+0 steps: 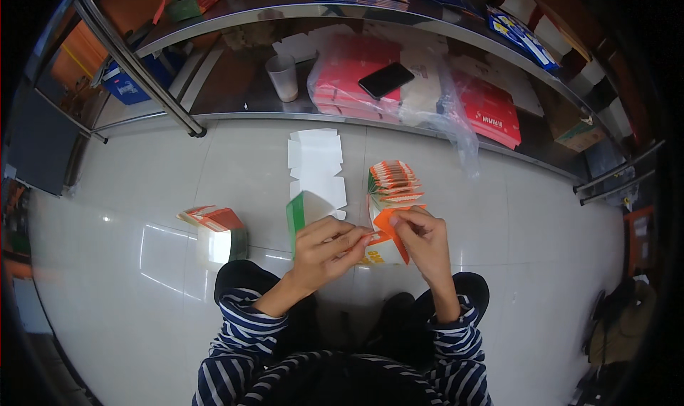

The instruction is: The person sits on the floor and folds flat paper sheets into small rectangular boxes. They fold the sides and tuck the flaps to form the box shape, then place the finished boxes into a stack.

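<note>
In front of me, an orange, white and green printed paperboard carton (385,250) is between my two hands. My left hand (329,252) has its fingers closed at the carton's left edge. Pinched between my right thumb and fingers is its orange flap; my right hand (425,240) is on the far side from the left. A row of folded orange-and-white cartons (393,176) fans out just beyond. Behind my left hand stands a green panel (295,219) with a white sheet beside it; whether it joins the held carton is hidden.
A white die-cut cardboard blank (317,160) lies flat on the tiled floor. Further left sits another bundle of orange cartons (222,221). Ahead, a low metal shelf (249,105) holds a plastic cup (283,78), a phone (386,81) and red flat boxes (491,110).
</note>
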`<state>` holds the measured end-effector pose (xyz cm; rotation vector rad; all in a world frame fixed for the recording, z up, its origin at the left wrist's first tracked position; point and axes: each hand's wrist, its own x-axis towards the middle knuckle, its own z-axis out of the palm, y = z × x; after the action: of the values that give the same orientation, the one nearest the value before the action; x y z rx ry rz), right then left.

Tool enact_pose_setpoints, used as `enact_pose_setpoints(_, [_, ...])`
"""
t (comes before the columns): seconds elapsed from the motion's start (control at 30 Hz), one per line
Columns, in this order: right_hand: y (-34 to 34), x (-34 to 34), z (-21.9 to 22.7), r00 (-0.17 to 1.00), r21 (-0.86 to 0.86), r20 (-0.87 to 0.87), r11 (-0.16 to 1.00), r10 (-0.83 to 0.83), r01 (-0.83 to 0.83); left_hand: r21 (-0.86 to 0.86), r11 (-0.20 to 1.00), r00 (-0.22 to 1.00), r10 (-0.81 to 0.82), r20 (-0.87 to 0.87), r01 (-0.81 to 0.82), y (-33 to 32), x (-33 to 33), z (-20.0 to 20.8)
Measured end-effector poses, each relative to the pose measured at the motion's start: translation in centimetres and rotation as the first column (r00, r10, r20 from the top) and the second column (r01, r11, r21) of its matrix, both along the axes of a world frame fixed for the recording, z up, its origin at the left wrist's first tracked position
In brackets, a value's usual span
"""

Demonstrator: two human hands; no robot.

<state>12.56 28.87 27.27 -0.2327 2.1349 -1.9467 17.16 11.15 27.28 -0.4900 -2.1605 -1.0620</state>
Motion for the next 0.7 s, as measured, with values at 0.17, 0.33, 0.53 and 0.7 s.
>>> enact_pose_setpoints(0.17, [0.2, -0.1, 0.7, 0.967, 0.124, -0.118, 0.969, 0.228, -0.213, -0.056, 0.994, 0.990, -0.102, -0.093, 0.097, -0.3, -0.3, 0.0])
enact_pose_setpoints(0.33, [0.1, -0.1, 1.9, 0.900, 0.166, -0.336, 0.958, 0.279, -0.235, -0.158, 0.988, 0.987, -0.021, -0.157, -0.004, -0.3, -0.2, 0.1])
enact_pose_setpoints(0.53, [0.5, 0.0, 2.9, 0.753, 0.356, -0.550, 0.917, 0.361, -0.180, -0.271, 0.957, 0.952, 0.019, -0.306, -0.106, -0.1, 0.0, -0.4])
enact_pose_setpoints(0.7, [0.5, 0.0, 2.8, 0.723, 0.417, -0.553, 0.889, 0.414, -0.190, -0.286, 0.955, 0.975, 0.014, -0.221, -0.078, 0.2, 0.2, -0.7])
